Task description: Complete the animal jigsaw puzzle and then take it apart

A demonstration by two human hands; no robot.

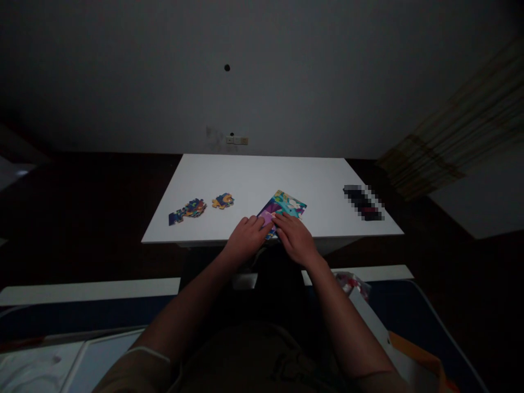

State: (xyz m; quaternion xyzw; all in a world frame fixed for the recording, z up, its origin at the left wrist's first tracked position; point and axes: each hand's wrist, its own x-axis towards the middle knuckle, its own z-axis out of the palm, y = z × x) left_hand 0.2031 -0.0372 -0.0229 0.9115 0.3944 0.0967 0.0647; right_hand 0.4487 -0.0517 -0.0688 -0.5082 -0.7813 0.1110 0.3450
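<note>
A partly covered, colourful jigsaw puzzle point(292, 204) lies near the front edge of the white table point(262, 174), turned at an angle. It shows teal, purple and yellow areas and a white figure. My left hand point(246, 238) is at its lower left side, fingers bent and closed against it, thumb pointing right. Across its lower right part rests my right hand point(296, 238), with the fingers stretched out over the surface. Both hands hide the puzzle's near corner. Left of them are a small cluster of puzzle pieces point(223, 201) and a larger heap of loose pieces point(192, 208).
A dark, pixelated object point(363, 203) lies at the table's right. Behind the table stands a wall with sockets point(237, 140). A curtain point(454, 120) hangs at the right. Beside me are a clear plastic bag point(352, 284) and an orange-edged box point(415, 352).
</note>
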